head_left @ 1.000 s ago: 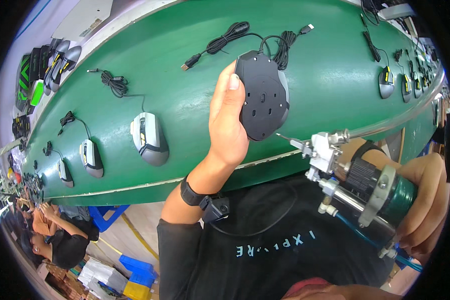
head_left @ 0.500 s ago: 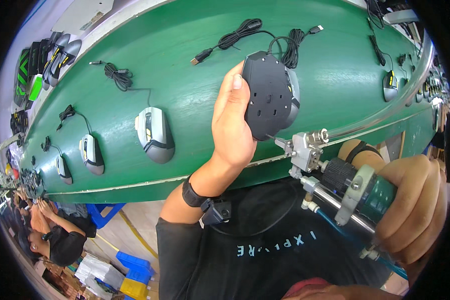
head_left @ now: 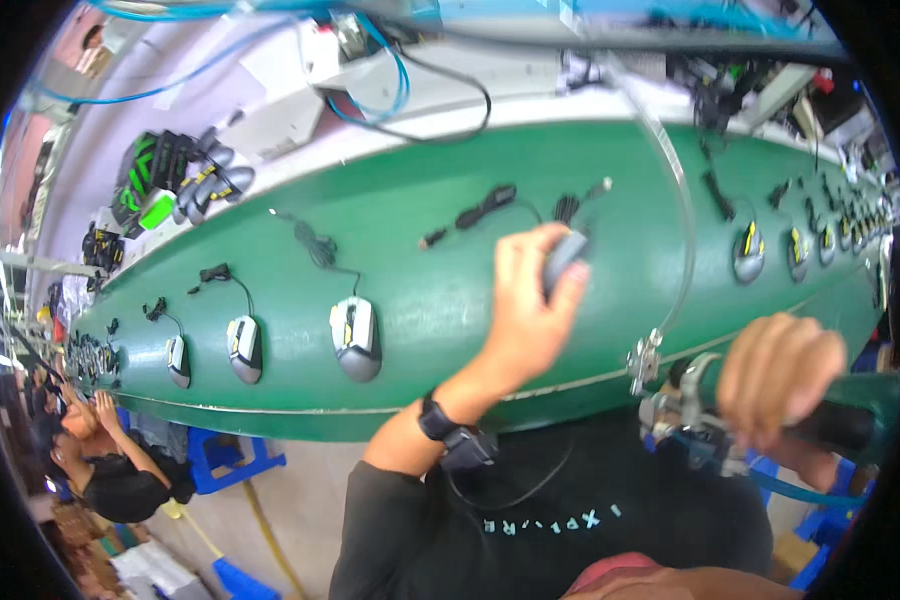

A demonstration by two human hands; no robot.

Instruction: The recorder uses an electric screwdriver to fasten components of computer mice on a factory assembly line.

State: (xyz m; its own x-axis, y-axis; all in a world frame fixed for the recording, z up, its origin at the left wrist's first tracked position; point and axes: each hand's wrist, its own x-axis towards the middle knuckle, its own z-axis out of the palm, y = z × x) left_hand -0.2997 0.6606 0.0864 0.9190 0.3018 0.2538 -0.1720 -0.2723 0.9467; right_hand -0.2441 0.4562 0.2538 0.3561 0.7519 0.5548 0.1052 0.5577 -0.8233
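My left hand (head_left: 530, 310) reaches over the green belt, its fingers closed around a grey computer mouse (head_left: 567, 262). Two bundled black cables lie just beyond it, one cable (head_left: 485, 207) to the left and one (head_left: 567, 208) behind. Whether a second mouse lies under the hand is hidden. Gripped in my right hand (head_left: 782, 372) is a power screwdriver (head_left: 855, 405) with a dark green body. Its metal head (head_left: 645, 362) points left over the belt's near edge, apart from the mouse, and a clear tube (head_left: 685, 220) runs up from it.
Cabled mice lie along the belt (head_left: 430, 330), the nearest mouse (head_left: 356, 340) to the left and another (head_left: 750, 252) to the right. Stacked parts (head_left: 210, 185) sit on the far ledge. A co-worker (head_left: 120, 470) sits at far left, near a blue stool (head_left: 220, 460).
My left hand no longer holds a mouse underside-up; it is now palm-down on a mouse farther over the belt. The screwdriver has drawn away rightward from it. The head view has shifted.
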